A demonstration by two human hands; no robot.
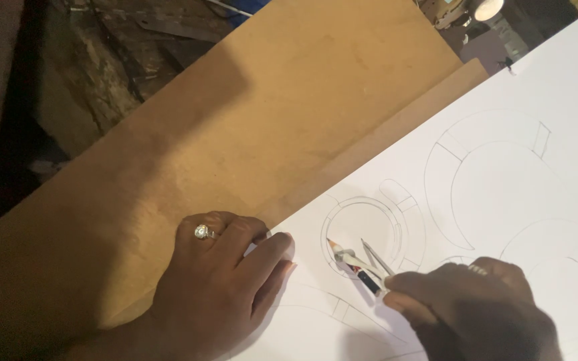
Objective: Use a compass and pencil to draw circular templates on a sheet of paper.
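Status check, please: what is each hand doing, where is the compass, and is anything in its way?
Left hand flat on white drawing sheet. Right hand grips metal pencil compass, pencil tip on small drawn circle. Nothing blocking it.

A tan fibreboard counter (235, 127) fills most of the view, lit warmly from the right and shadowed toward its lower left. Beyond its upper left edge lies a dark, rough, cluttered surface (102, 73). A small bright lamp (486, 8) glows at the top.
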